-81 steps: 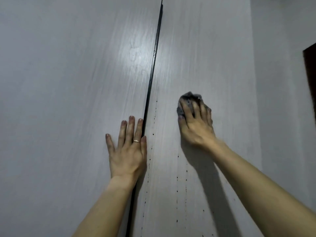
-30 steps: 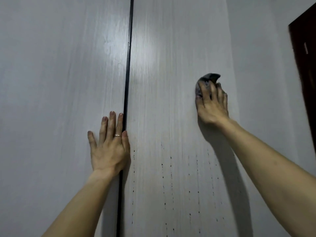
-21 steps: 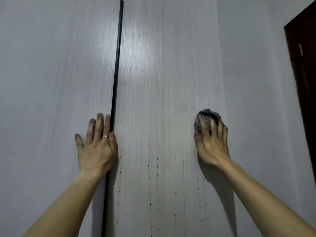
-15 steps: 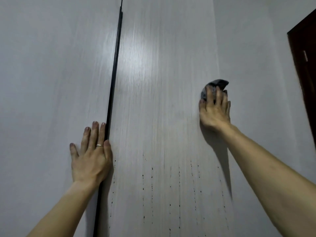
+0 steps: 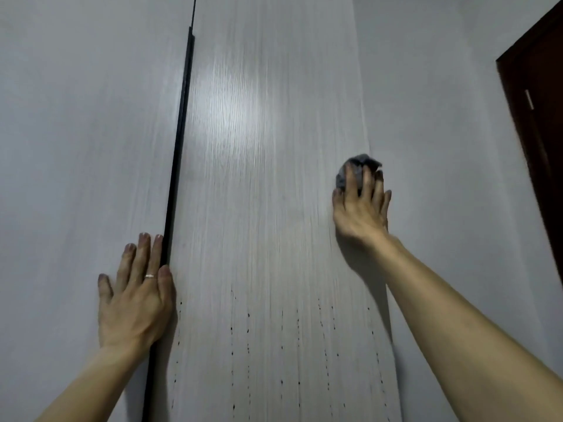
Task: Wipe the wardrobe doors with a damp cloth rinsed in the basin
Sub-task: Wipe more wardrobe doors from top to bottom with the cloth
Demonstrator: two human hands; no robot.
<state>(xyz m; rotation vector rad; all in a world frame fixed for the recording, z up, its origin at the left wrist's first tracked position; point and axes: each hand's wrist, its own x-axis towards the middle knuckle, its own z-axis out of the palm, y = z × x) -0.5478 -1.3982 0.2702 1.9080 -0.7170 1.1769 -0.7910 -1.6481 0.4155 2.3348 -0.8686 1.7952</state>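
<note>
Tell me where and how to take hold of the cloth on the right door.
Grip the cloth by its bunched top, which bulges past the fingertips of the right hand. Come from the front and above: the door backs the wad, so nothing reaches behind it, and the hand covers its lower part. A pinch across the bulge should hold.

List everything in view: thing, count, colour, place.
wardrobe doors: two, pale grey, left and centre
strip: one, black, between the doors
drips: many, dark, lower right door
cloth: one, grey, near right door's right edge
wall: one, pale grey, right of wardrobe
room door: one, dark brown, far right
ring: one, pale, on a finger
left hand: one, ringed, flat on left door beside strip
right hand: one, pressing cloth to right door
</note>
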